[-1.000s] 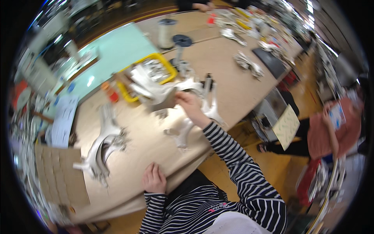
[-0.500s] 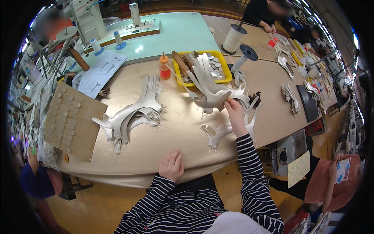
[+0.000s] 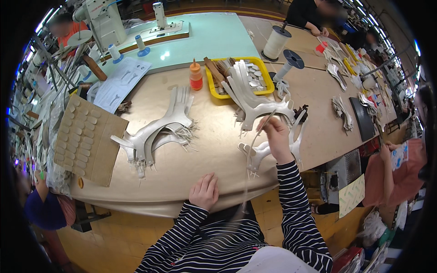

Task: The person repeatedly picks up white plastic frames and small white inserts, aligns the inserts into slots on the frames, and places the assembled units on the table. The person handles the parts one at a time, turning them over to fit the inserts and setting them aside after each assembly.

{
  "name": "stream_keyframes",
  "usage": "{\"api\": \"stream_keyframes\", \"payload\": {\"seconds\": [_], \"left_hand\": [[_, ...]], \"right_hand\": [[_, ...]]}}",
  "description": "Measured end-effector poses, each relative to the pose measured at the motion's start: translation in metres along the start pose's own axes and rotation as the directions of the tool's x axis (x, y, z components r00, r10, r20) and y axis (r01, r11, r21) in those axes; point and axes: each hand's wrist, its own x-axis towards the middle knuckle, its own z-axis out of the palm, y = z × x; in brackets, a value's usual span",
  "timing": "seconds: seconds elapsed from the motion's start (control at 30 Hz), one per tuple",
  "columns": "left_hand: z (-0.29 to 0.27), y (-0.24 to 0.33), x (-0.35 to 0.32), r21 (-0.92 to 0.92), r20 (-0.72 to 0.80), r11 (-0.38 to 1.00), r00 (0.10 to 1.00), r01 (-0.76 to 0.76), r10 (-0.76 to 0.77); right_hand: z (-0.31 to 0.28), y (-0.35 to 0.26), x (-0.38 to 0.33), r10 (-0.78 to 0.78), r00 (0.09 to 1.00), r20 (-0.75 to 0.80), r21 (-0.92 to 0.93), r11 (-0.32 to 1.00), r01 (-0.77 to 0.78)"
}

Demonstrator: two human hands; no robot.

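My right hand (image 3: 276,136) pinches a thin pale leather strap piece (image 3: 250,159), seen edge-on. Its lower end hangs toward my lap and is smeared by motion. Just beyond that hand, a pile of pale forked leather pieces (image 3: 261,108) leans on a yellow basket (image 3: 221,96). Partly hidden behind my fingers and wrist lies another forked leather piece (image 3: 260,153). My left hand (image 3: 204,191) rests at the table's front edge, fingers close together and slightly bent, holding nothing visible. A second stack of forked leather pieces (image 3: 154,133) with loose thread ends lies to its upper left.
Behind the stacks stand an orange squeeze bottle (image 3: 195,76), a white thread spool (image 3: 276,44) and a black-flanged reel (image 3: 292,60). Cardboard with pale oval pieces (image 3: 77,136) lies left, below a printed sheet (image 3: 122,84). A sewing machine (image 3: 105,20) stands far left. Other people work around the table.
My right hand has drawn a leather piece off the pile toward me and turned it edge-on. My left hand stays at the table edge.
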Motion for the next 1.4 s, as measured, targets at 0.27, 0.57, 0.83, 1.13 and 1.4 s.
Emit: {"api": "stream_keyframes", "payload": {"seconds": [0.27,0.57,0.83,1.13,1.4], "left_hand": [[-0.002,0.001,0.001,-0.004,0.022,1.000,1.000,0.010,-0.010],[-0.003,0.002,0.003,-0.020,0.039,1.000,0.999,0.022,-0.022],[-0.001,0.001,-0.001,-0.054,0.084,0.998,0.996,0.039,-0.034],[-0.004,0.004,0.001,-0.138,0.119,0.988,0.991,0.072,-0.056],[-0.013,0.002,0.003,-0.214,0.235,0.966,0.968,0.145,-0.093]], "right_hand": [[-0.122,0.016,0.022,-0.145,0.846,-0.513,-0.459,0.879,-0.127],[-0.160,0.024,0.042,-0.212,0.826,-0.523,-0.641,0.737,-0.216],[-0.113,0.011,0.035,-0.464,0.877,-0.122,-0.893,0.438,0.108],[-0.029,-0.001,-0.010,-0.371,0.928,0.025,-0.733,0.624,0.269],[0.090,0.042,-0.121,-0.191,0.618,0.763,-0.378,0.645,0.665]]}}
